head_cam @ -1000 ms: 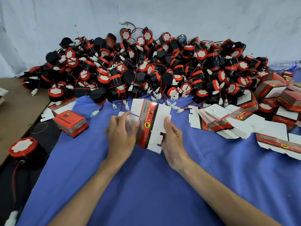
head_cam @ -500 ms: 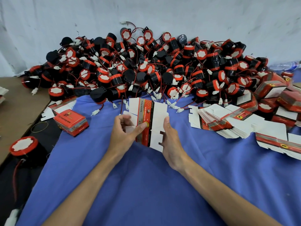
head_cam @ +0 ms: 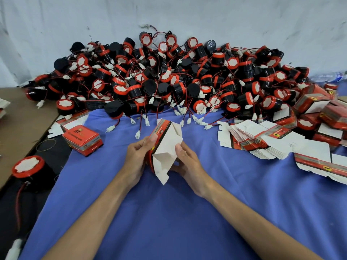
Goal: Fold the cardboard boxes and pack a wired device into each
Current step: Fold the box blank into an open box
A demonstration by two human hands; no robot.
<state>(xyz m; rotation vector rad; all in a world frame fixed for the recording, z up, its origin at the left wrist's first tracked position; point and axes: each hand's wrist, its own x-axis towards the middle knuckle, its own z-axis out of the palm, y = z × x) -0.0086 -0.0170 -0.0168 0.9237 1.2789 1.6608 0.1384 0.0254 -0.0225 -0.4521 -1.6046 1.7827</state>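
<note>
Here the left hand (head_cam: 138, 156) and right hand (head_cam: 185, 160) each grip the half-opened box (head_cam: 165, 147), fingers curled round its sides, likely squaring it.

place: packing workshop | heap of wired devices (head_cam: 169, 77) | stack of flat cartons (head_cam: 253, 141)

Scuffed white wall behind a cloth-covered surface.
The white wall (head_cam: 244, 19) fills the top of the frame, evenly lit and marked with grey smudges. A blue cloth (head_cam: 169, 222) covers the surface across the middle and bottom. At the left edge a bare brown surface (head_cam: 16, 117) shows, with a dark patch (head_cam: 32, 209) below it.
</note>
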